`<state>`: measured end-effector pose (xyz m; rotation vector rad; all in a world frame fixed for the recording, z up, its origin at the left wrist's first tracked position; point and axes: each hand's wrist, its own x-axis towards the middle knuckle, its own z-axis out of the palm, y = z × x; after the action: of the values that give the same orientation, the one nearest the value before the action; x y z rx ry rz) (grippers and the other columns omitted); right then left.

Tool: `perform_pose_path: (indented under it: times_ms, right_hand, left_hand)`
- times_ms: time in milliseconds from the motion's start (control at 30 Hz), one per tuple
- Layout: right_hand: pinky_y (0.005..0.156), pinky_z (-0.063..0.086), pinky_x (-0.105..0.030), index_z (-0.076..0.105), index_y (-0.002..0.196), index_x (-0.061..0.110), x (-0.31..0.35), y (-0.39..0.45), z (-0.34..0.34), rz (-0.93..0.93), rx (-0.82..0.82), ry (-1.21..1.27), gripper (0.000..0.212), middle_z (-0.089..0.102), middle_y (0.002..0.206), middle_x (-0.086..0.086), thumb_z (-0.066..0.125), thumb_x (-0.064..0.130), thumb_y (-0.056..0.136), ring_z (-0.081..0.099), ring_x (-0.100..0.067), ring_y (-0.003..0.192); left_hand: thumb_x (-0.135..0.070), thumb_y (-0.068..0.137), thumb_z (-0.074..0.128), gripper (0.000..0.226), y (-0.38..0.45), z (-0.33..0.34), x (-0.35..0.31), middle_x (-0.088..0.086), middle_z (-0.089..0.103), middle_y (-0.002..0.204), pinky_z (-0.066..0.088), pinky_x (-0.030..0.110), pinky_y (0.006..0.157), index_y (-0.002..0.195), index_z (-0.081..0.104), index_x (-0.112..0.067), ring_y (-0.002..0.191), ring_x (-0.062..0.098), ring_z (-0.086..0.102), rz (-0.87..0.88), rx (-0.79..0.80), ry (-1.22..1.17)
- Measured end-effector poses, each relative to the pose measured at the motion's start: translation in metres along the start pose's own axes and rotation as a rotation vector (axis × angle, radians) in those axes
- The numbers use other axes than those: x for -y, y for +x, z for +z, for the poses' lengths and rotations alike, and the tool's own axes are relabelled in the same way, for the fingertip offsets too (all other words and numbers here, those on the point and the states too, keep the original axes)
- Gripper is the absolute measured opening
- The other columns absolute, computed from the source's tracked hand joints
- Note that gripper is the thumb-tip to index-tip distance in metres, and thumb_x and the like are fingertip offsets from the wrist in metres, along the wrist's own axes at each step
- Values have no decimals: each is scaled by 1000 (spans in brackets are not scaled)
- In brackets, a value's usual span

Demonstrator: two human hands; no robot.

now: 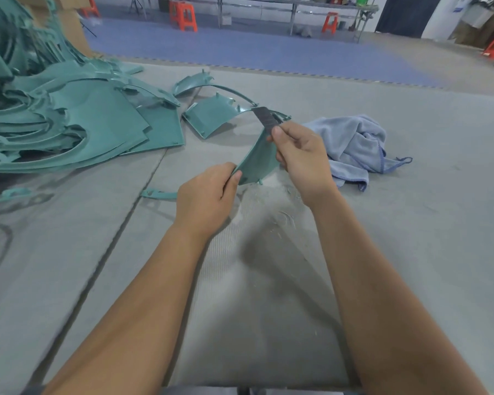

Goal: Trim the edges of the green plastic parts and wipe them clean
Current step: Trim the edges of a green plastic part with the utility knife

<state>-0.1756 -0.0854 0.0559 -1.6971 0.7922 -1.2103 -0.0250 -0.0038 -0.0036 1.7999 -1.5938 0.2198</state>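
A curved green plastic part (259, 161) is held up over the grey mat in the middle of the head view. My left hand (207, 196) grips its lower left edge with thumb and fingers. My right hand (300, 158) pinches a flat dark blade (264, 118) and holds it against the part's upper right edge. Pale shavings (280, 203) lie on the mat just below the part. A crumpled light blue cloth (357, 146) lies on the mat right of my right hand.
A large heap of green plastic parts (60, 109) fills the left side, with two more loose parts (208, 115) behind my hands. A thin green strip (157, 194) lies left of my left hand. Orange stools (183, 15) and tables stand far back.
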Motion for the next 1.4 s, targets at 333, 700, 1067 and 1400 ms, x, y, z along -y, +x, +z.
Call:
perform_pose_path:
  times_ms: [333,700,1067,1400]
  right_hand:
    - [47,27,-14,62,78,12,-11,-12,6,29,5,117,24,33,50,7,51,11,100,28,-5,46]
    - [45,27,-15,57,79,14,5,-14,12,83,34,167,26,38,51,9,46,17,102,32,-5,47]
    - [61,40,-31,64,75,18,13,-5,-5,12,4,-194,26,50,49,11,54,18,98,44,-13,55]
    - [58,33,-36,64,76,1,-3,-29,13,-65,46,-385,26,50,60,-11,55,13,96,43,-26,60]
  left_hand:
    - [-38,99,33,29,0,0,0,-14,36,59,18,24,48,73,35,-26,55,9,35,24,-15,-51]
    - [-36,100,38,33,0,3,1,-10,38,57,20,24,48,69,37,-24,54,5,38,-5,-39,-65]
    - [-36,99,35,33,1,3,2,-10,38,57,18,25,47,70,40,-21,54,3,39,-3,-36,-50]
    - [-34,100,43,36,2,2,2,-8,38,55,21,24,47,67,39,-22,53,10,36,-33,-48,-107]
